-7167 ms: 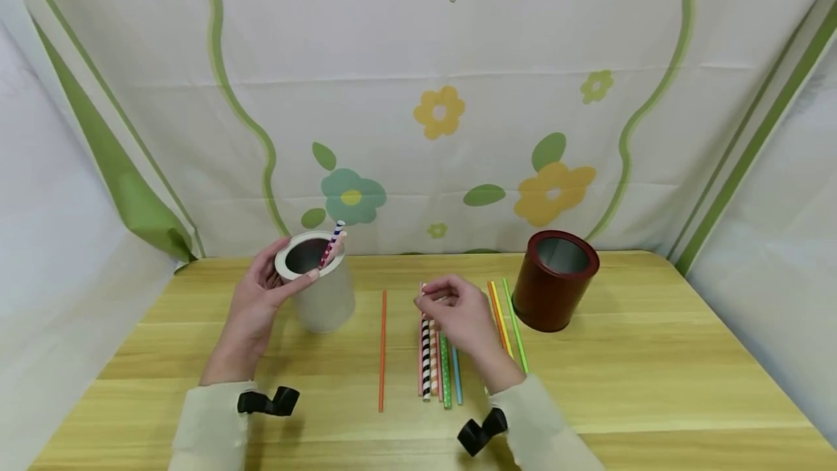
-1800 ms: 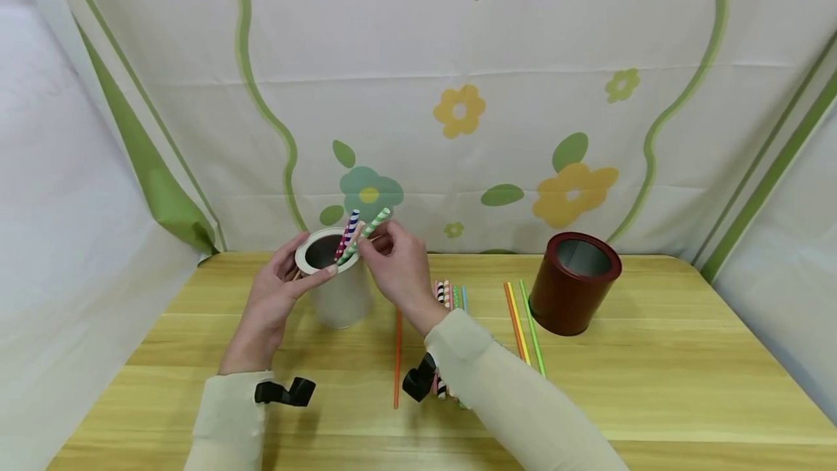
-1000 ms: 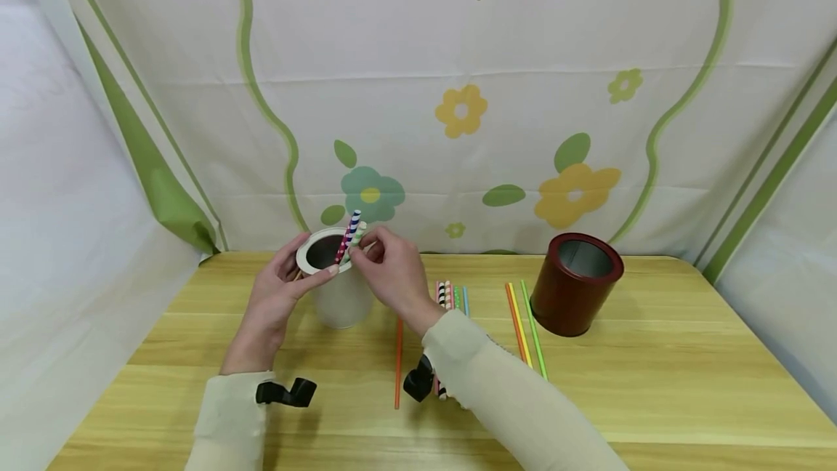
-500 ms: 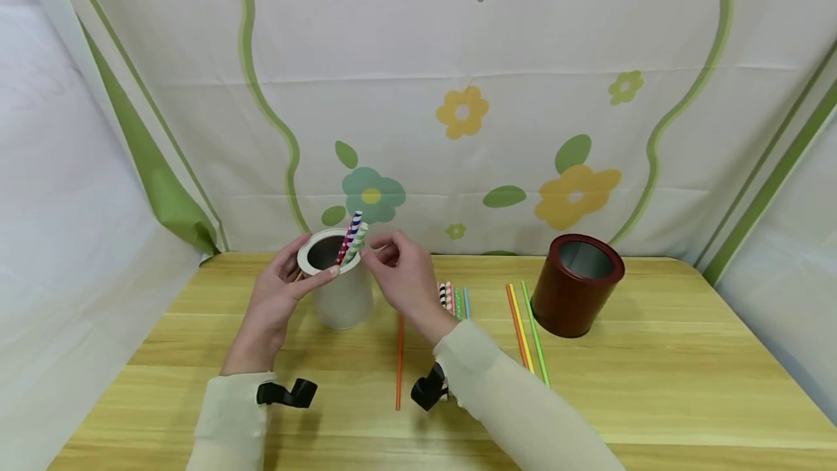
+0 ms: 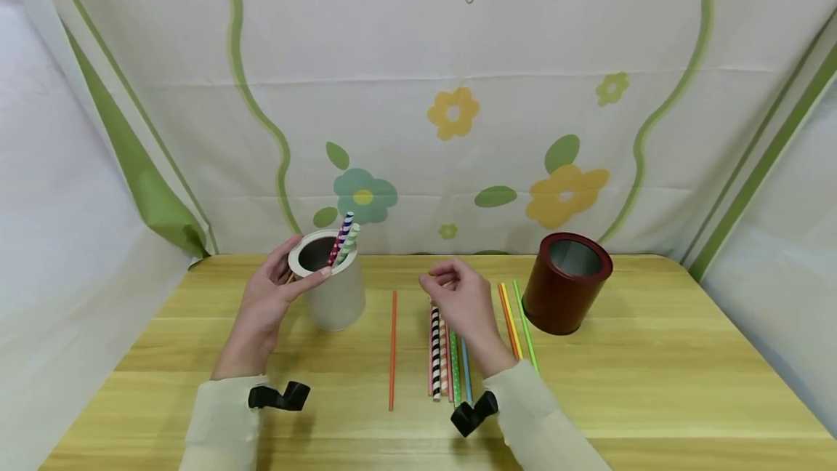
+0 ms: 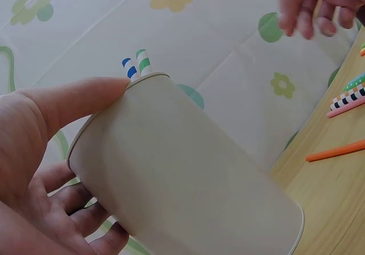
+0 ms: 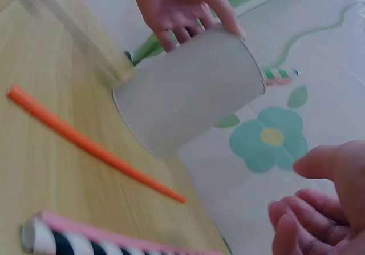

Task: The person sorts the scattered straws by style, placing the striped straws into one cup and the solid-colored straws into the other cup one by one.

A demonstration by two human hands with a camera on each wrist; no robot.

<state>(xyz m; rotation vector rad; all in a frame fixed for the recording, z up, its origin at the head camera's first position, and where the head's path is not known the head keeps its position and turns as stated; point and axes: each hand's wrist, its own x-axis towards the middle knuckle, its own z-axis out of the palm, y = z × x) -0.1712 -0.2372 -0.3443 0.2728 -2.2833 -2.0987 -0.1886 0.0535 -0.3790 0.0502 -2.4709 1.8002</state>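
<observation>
My left hand [image 5: 255, 311] holds the white can [image 5: 336, 300] by its left side, the thumb lying along the rim. Several paper straws stick up from the can, among them a green-striped straw [image 5: 349, 243] and a blue-striped straw [image 6: 130, 68], leaning to the right of its mouth. With loosely bent fingers and nothing between them, my right hand [image 5: 466, 307] hovers over a row of patterned straws. In that row lie a black-and-white striped straw [image 5: 436, 365], a green dotted straw [image 5: 455, 373] and a blue straw [image 5: 466, 373]; the hand hides part of the row.
A lone orange straw [image 5: 392, 355] lies between the white can and the row. To the right, orange, yellow and green straws [image 5: 525, 322] lie beside a dark red can [image 5: 564, 296], whose visible inside is bare metal. A flowered cloth [image 5: 418, 166] hangs behind the wooden table [image 5: 654, 384].
My right hand has put the green-striped straw into the white can, let it go, and moved back right over the row. The left hand has kept its hold on the can.
</observation>
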